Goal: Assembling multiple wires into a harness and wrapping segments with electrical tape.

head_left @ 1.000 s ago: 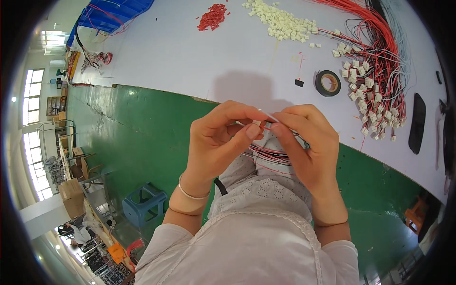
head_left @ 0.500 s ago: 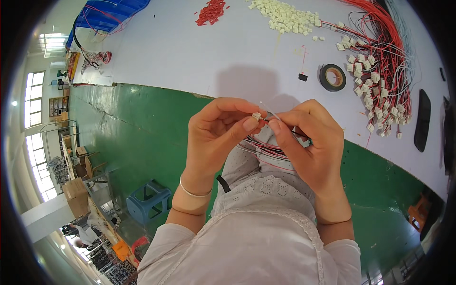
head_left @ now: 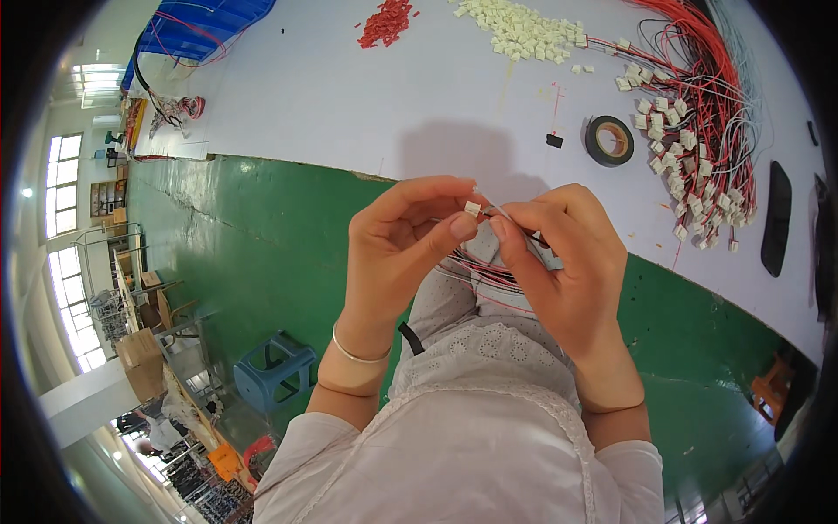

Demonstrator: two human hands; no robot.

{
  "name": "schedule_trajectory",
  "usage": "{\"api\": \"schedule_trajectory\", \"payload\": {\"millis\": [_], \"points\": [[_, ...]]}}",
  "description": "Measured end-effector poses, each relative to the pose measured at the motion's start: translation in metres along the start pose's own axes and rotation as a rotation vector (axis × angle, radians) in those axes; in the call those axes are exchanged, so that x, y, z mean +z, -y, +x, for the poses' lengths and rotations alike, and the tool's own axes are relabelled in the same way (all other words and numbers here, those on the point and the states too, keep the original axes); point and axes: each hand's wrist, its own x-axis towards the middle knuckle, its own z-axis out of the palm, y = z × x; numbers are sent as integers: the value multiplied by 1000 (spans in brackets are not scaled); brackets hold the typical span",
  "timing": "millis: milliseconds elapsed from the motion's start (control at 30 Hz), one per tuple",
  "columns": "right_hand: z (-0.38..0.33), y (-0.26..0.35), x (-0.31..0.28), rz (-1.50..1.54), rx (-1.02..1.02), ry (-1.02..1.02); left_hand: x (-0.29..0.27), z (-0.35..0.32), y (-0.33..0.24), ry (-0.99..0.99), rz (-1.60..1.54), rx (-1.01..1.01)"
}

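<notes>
Right now the left hand (head_left: 397,253) pinches a small white connector housing (head_left: 472,209) between thumb and forefinger, the other fingers loosely curled. Touching it from the other side, the right hand (head_left: 567,271) is closed in a fine pinch on a thin wire (head_left: 491,203) whose end meets the housing. The wire's long axis runs up and toward the left hand, its tip pointing into the housing; the housing is too small to tell which face is turned up. Below both hands, a bundle of red and white wires (head_left: 476,275) trails down onto the person's lap.

Judging by this, one wire is being seated and the bundle on the lap is not yet finished. Beyond the hands, on the white table (head_left: 332,96), much loose stock remains: a heap of white housings (head_left: 519,31), a small pile of red housings (head_left: 384,22), a roll of black tape (head_left: 609,140), and, past the right hand, a spread of finished red leads with white plugs (head_left: 698,131).
</notes>
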Motion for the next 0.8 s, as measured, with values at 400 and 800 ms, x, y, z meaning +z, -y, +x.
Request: {"api": "schedule_trajectory", "payload": {"millis": [400,800], "points": [[-5,-2,6,28,-6,-19,-1,-3,14,37,16,54],[-11,3,6,149,111,44,-4,-4,12,27,-127,-35]]}}
